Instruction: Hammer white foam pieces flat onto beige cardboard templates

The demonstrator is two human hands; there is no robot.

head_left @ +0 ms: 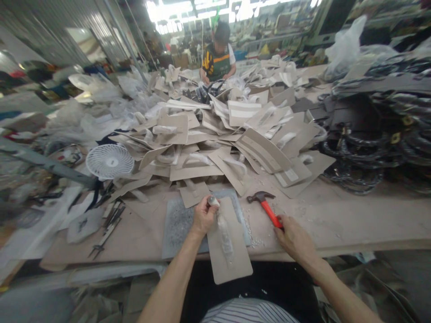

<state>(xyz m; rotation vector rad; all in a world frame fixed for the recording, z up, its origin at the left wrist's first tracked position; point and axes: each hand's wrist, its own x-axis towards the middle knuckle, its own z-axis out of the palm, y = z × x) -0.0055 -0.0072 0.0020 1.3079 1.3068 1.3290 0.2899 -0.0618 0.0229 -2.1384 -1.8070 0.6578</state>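
Observation:
My left hand [204,217] is closed round a short metal punch [212,201], its round end facing up. Beneath it lies a flat beige panel [232,264] with a plastic-wrapped handle [225,235] along its middle. The panel rests partly on a worn grey slab [182,233] and sticks out past the table's front edge. In my right hand [292,234] is a claw hammer [269,211], gripped by its red handle, with the dark head low over the table to the right of the slab. Small white bits [251,233] lie scattered beside the slab.
A large heap of beige panels with wrapped handles [202,130] covers the table's middle. To the left are a white fan [110,161] and metal tools [107,229]. Dark wrapped pieces [357,139] are stacked at right. Another person [218,58] works across the table.

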